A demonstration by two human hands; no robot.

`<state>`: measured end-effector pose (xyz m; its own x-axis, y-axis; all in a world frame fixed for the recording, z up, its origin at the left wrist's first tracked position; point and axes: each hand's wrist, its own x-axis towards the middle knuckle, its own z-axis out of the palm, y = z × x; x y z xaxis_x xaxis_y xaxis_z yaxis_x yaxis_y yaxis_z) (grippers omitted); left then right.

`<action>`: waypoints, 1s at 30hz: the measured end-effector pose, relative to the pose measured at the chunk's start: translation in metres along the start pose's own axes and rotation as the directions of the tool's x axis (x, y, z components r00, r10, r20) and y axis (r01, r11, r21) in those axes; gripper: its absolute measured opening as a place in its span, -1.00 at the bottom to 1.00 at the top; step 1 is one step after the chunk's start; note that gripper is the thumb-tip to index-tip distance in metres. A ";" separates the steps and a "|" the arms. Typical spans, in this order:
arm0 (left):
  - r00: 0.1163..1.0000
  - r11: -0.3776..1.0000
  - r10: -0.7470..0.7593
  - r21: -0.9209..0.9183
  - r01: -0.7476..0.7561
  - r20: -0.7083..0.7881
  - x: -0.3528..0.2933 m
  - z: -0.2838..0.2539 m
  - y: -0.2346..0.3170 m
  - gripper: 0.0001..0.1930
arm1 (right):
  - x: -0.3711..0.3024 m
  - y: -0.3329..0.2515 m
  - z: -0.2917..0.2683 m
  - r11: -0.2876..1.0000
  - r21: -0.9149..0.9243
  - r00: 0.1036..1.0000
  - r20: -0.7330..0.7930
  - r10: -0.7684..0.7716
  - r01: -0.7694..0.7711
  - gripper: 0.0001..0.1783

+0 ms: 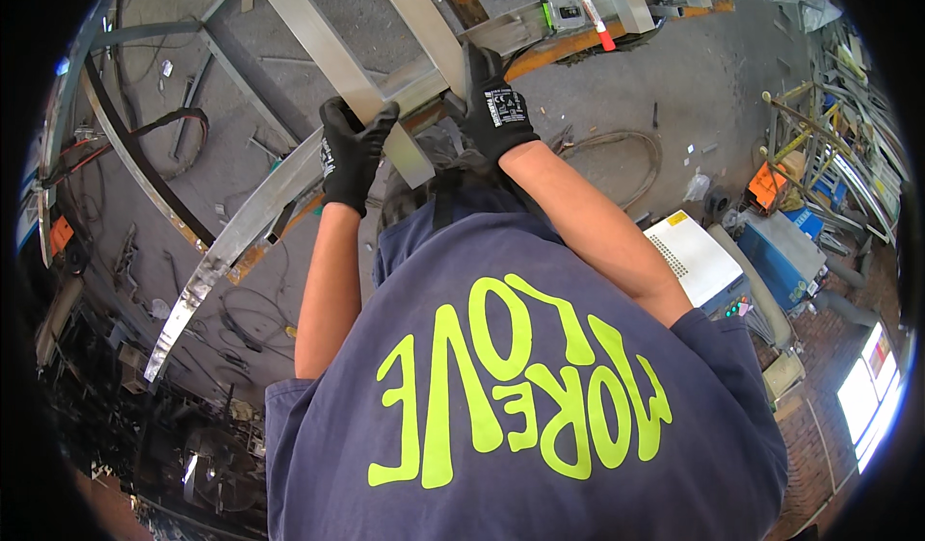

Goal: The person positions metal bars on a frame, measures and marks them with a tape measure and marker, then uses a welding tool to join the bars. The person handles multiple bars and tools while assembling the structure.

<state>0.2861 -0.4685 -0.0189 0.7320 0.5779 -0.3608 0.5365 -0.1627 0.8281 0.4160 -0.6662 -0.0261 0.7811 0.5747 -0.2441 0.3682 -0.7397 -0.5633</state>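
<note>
My left hand [355, 151], in a black glove, is closed round a flat silver metal bar [313, 40], its thumb lying across the bar. That bar slants over a curved metal frame [260, 189], and its lower end sticks out past the frame toward me. My right hand [493, 107], also gloved in black, grips a second silver bar [419, 16] near its lower end, fingers along one edge and thumb at the other. The undersides of both bars are hidden. To the right of my right hand, a green-and-black tape measure [561, 11] and a red-and-white marker [592, 16] rest on the frame.
Another curved metal frame [145, 170] stands at the left. A cable [641, 146] loops on the concrete floor to the right. Beyond are a white-topped machine [696, 252], a blue machine [766, 257], an orange box [767, 186] and piled metal lengths [858, 131].
</note>
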 end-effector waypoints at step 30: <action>0.887 0.954 -0.179 -0.144 0.261 0.425 0.018 -0.034 0.010 -0.45 | 0.040 -0.023 -0.066 0.969 -0.156 0.926 0.301 0.229 -0.190 -0.20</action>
<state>0.2901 -0.4323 -0.0023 0.7322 0.2021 -0.6505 0.6427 0.1112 0.7580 0.4719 -0.6489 0.0290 0.6561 0.4675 -0.5924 0.2877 -0.8807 -0.3764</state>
